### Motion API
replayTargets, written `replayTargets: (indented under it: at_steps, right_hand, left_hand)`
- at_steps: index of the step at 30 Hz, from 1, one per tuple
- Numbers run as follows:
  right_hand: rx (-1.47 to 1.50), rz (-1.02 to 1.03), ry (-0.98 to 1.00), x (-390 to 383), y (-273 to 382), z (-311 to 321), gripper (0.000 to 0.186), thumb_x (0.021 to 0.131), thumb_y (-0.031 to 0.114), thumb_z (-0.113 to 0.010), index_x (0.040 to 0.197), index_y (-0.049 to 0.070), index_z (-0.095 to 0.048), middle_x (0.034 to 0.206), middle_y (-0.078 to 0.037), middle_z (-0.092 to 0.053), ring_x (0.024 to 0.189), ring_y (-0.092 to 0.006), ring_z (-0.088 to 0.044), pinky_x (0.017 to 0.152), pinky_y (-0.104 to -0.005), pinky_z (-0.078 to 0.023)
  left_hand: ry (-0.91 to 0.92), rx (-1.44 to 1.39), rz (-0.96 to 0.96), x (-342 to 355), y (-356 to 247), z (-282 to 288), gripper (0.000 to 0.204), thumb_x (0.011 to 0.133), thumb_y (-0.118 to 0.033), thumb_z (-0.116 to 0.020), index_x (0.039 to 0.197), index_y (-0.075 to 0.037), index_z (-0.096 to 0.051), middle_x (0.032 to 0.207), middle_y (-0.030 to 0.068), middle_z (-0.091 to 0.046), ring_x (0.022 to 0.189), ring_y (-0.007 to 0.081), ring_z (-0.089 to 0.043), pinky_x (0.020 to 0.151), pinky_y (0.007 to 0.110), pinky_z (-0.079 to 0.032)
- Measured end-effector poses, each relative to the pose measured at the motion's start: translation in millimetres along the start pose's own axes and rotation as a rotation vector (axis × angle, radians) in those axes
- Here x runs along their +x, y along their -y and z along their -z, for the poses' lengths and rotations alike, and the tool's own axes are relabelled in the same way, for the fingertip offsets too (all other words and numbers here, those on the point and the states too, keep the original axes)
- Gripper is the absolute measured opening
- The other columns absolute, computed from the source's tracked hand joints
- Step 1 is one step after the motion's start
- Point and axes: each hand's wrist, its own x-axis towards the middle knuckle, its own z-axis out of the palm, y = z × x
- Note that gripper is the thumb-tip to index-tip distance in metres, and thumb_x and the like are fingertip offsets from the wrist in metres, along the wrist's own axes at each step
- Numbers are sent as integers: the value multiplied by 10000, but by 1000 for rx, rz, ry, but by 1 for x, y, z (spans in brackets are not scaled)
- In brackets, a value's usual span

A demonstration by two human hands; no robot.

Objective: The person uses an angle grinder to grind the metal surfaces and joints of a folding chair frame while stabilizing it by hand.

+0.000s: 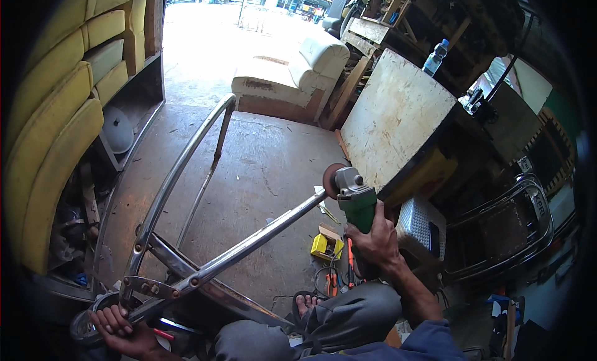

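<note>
My right hand [380, 241] is closed around the green body of an angle grinder [359, 207]. The grinder's reddish-brown disc [332, 180] meets, or nearly meets, the far end of one tube of a chromed metal frame [249, 240]. Worn, rusty patches mark this frame, and a bolted bracket [149, 288] joins its tubes at the lower left. Beside that joint, my left hand [124, 331] curls its fingers around the frame's lower end. Part of the left hand's grip is hidden by the frame.
A small yellow box [326, 244] and orange-handled pliers [331, 284] lie on the floor near my foot [306, 304]. Yellow cushions [59, 131] are stacked at left. A worn cream seat [280, 75] stands ahead, and a bottle [435, 57] tops a scuffed panelled box [398, 118].
</note>
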Motion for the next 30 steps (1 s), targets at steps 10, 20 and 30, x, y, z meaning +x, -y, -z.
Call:
replayTargets:
  at_steps: [10, 20, 30]
  right_hand:
    - [74, 64, -81, -21, -7, -22, 692, 845, 247, -792, 1331, -10, -373, 972, -225, -711, 853, -406, -740, 737, -469, -586]
    - [284, 71, -220, -28, -6, -71, 709, 787, 303, -836, 1243, -16, -397, 842, -263, -692, 776, -456, -729, 638, -510, -574]
    - [114, 103, -226, -59, -5, -92, 784, 774, 334, -845, 1289, -17, -370, 881, -267, -686, 811, -472, -726, 675, -524, -573]
  left_hand:
    - [-62, 15, -36, -6, 4, -16, 431, 1148, -195, -277, 719, -157, -280, 615, -17, -219, 527, 94, -200, 666, 234, -381]
    - [10, -35, 16, -7, 5, -17, 463, 1156, -236, -266, 703, -165, -331, 568, -20, -239, 483, 97, -240, 623, 256, -407]
    - [-79, -4, -19, -12, 8, -29, 451, 1144, -222, -318, 697, -165, -294, 581, -20, -213, 508, 96, -216, 632, 241, -380]
